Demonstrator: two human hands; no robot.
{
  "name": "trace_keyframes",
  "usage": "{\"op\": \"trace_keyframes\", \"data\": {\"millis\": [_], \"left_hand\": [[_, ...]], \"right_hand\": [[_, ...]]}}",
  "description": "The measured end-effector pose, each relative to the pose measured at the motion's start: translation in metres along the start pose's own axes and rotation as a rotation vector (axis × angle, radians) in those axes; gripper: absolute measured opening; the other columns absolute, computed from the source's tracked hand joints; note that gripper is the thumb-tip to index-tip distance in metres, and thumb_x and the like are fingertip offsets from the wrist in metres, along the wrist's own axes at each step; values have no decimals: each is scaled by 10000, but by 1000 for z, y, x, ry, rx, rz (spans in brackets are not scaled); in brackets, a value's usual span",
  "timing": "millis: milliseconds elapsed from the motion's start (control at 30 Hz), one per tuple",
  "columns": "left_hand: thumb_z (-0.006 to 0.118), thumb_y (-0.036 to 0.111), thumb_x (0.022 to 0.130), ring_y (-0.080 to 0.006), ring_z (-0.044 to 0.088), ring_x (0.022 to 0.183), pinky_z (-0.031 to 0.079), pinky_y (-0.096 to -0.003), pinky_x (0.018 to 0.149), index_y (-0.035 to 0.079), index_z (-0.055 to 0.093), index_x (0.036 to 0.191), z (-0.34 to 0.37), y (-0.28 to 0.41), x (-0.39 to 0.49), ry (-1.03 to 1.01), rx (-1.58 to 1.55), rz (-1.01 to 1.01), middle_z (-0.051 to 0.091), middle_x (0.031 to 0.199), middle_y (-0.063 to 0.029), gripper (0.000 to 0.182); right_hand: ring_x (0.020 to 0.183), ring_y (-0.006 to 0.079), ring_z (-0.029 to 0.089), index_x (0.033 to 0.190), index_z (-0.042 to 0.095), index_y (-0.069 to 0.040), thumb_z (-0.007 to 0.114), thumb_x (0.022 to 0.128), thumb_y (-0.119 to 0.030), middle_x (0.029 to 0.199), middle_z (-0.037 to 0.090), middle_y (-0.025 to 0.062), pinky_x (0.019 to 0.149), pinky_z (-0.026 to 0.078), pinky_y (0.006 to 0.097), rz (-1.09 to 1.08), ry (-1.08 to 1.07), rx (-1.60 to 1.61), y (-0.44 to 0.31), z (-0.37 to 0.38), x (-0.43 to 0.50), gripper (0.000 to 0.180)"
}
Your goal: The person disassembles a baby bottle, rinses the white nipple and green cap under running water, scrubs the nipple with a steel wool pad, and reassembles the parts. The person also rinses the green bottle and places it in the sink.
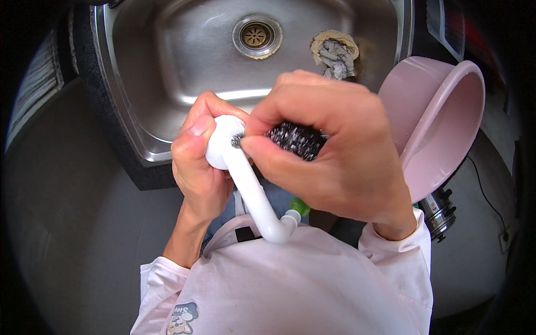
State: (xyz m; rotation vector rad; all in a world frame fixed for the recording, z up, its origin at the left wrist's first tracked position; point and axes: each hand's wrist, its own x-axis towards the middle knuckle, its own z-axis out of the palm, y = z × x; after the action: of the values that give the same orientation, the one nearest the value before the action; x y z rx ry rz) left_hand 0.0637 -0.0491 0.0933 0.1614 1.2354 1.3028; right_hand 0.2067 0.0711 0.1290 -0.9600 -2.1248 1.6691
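My left hand [194,163] grips a white fitting by its rounded end, above the near rim of the sink. The white fitting [253,192] has a long bent pipe pointing toward my chest, with a green tip [300,207] at the far end. In my right hand [343,155] is a black and silver steel wool scrubber [295,140], bunched inside the curled fingers. A small tuft of it pokes out between thumb and forefinger and touches the rounded end near where the pipe joins. My fingers hide part of the fitting.
Beyond my hands lies a stainless steel sink [201,54] with a drain strainer [255,37]. A crumpled cloth [335,52] lies in its right side. A pink plastic basin [444,130] stands tilted at the right, above a metal pot [437,213]. A thin cable [485,188] runs nearby.
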Motion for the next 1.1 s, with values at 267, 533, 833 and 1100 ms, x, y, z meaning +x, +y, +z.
{"op": "trace_keyframes", "data": {"millis": [267, 533, 833, 1100], "left_hand": [[424, 438, 997, -49, 471, 610, 342, -225, 505, 31, 546, 960, -2, 2, -8, -6, 164, -95, 607, 776, -39, 427], [324, 448, 1065, -53, 372, 540, 266, -242, 481, 57, 571, 934, 3, -2, -7, -41, 202, -231, 490, 671, 26, 480], [299, 387, 1099, -48, 309, 468, 196, -250, 437, 58, 585, 935, -3, 1, -6, -25, 102, -365, 444, 606, 34, 465], [292, 372, 1095, -46, 316, 503, 232, -223, 445, 15, 559, 1080, -10, -2, 3, -147, -207, -126, 460, 676, 9, 447]], "right_hand": [[665, 213, 573, 814, 689, -2, 756, 767, 17, 717, 626, 76, 600, 437, 328, -7, -31, 4, 1, 1, 1, 85], [751, 243, 553, 873, 702, -20, 785, 761, 17, 801, 623, 67, 689, 435, 341, -173, -132, -37, 13, -5, 7, 144], [772, 253, 528, 915, 716, -37, 809, 776, -34, 851, 618, 70, 707, 432, 352, -270, -61, -68, 21, 2, 3, 167], [882, 280, 610, 892, 707, -12, 765, 786, 12, 919, 650, 92, 746, 498, 370, -66, -45, 21, 41, 18, -34, 123]]}}
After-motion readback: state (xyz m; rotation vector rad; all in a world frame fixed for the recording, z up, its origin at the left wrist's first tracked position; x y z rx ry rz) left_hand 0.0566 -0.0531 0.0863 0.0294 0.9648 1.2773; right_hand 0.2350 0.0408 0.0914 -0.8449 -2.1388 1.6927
